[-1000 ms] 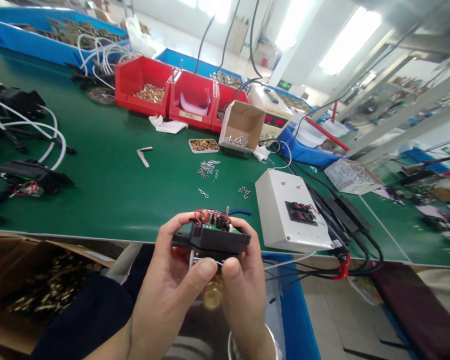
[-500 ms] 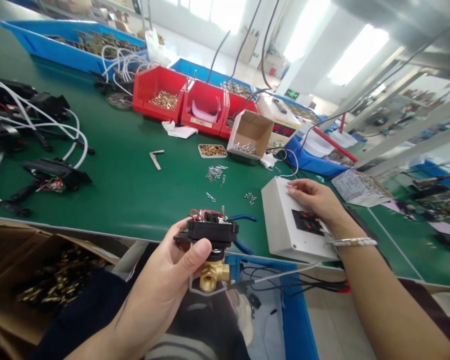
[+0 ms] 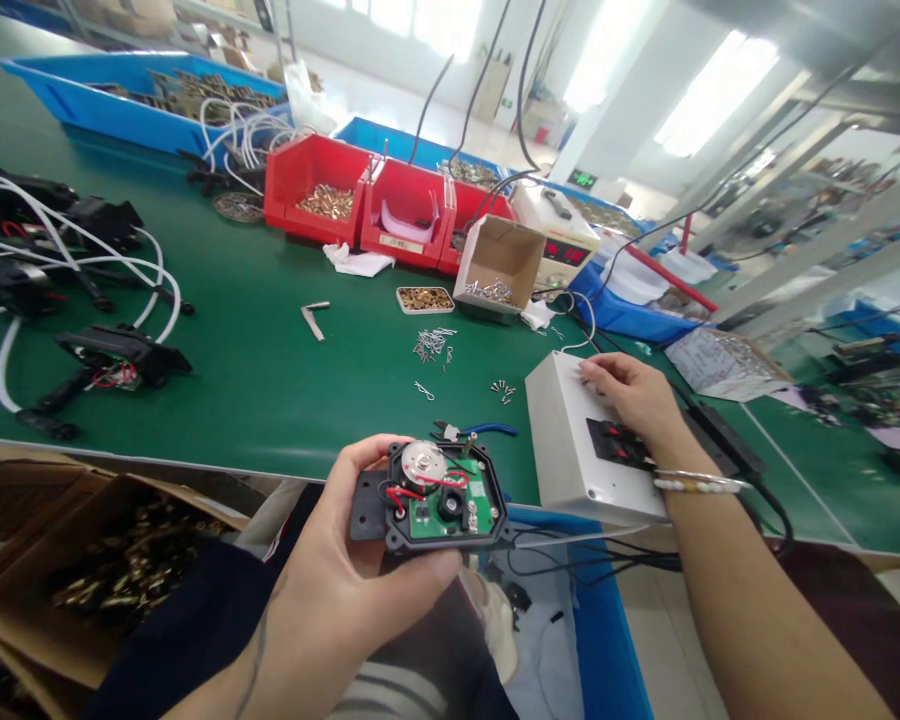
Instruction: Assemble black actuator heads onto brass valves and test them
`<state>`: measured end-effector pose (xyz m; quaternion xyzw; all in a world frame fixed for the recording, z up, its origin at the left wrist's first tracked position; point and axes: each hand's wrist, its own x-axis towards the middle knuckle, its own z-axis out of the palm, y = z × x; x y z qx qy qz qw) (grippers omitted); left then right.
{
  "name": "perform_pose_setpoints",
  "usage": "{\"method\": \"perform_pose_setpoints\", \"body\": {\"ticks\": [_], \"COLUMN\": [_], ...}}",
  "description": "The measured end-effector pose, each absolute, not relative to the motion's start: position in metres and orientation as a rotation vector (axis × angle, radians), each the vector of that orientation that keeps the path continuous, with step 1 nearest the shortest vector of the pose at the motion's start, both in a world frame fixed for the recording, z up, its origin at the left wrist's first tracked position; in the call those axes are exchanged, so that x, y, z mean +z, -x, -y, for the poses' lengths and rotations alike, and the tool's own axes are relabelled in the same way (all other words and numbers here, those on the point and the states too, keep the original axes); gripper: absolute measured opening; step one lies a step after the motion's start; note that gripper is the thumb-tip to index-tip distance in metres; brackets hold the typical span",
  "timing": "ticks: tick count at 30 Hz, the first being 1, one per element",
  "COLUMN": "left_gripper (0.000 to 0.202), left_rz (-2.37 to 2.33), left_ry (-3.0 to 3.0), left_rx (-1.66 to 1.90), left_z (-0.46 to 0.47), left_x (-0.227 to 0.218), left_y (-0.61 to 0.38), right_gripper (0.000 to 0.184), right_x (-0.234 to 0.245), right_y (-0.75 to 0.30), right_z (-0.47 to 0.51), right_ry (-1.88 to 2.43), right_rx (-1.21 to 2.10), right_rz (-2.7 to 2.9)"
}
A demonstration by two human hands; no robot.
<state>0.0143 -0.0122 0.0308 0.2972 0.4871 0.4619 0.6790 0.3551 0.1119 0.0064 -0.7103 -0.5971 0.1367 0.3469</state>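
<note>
My left hand point(image 3: 352, 570) is closed around a motorized valve actuator point(image 3: 454, 505). Its open black housing is tipped toward me, showing a green circuit board, a round silver motor and red wires. The brass valve body beneath it is hidden now. My right hand point(image 3: 630, 400) rests at a white control box point(image 3: 562, 440), fingertips bunched together on its upper face; whatever they pinch is covered. A black and red terminal point(image 3: 619, 440) is set into that box below the hand. Blue-handled cutters point(image 3: 480, 430) lie just behind the actuator.
Metal clips point(image 3: 433, 343) and small screws point(image 3: 503, 390) lie on the green table point(image 3: 247, 380). Behind are red bins point(image 3: 315, 190), a cardboard box point(image 3: 499, 265) and a power supply point(image 3: 562, 235). Cabled black units point(image 3: 120, 355) sit left; a carton of brass parts point(image 3: 112, 570) stands below.
My left hand has tilted the actuator so its open top with the circuit board faces me, and the brass valve has gone out of sight. My right hand stays at the box.
</note>
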Motion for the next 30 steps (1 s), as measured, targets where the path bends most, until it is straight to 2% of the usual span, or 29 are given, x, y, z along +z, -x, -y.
{"method": "perform_pose_setpoints", "body": {"ticks": [4, 9, 12, 18, 23, 26, 30], "left_gripper": [0.051, 0.058, 0.043, 0.034, 0.035, 0.030, 0.035], "left_rz": [-1.093, -0.982, -0.770, -0.541, -0.519, -0.593, -0.638], "left_ry": [-0.744, -0.666, -0.459, -0.303, -0.316, -0.379, -0.380], "left_rx": [1.064, 0.977, 0.863, 0.856, 0.825, 0.865, 0.869], "left_z": [0.016, 0.014, 0.009, 0.004, 0.007, 0.007, 0.009], "left_x": [0.037, 0.026, 0.016, 0.006, 0.009, 0.007, 0.003], "left_y": [-0.019, -0.015, -0.013, -0.016, -0.016, -0.016, -0.017], "right_gripper": [0.043, 0.041, 0.043, 0.045, 0.048, 0.048, 0.048], "right_x": [0.008, 0.010, 0.009, 0.007, 0.006, 0.007, 0.008], "right_y": [-0.353, -0.349, -0.350, -0.353, -0.354, -0.353, -0.352], "right_z": [-0.112, -0.111, -0.111, -0.113, -0.113, -0.113, -0.113], "right_ry": [1.862, 1.881, 1.887, 1.888, 1.875, 1.878, 1.896], "right_rx": [0.298, 0.251, 0.241, 0.237, 0.255, 0.268, 0.278], "right_rz": [1.556, 1.565, 1.567, 1.570, 1.570, 1.566, 1.555]}}
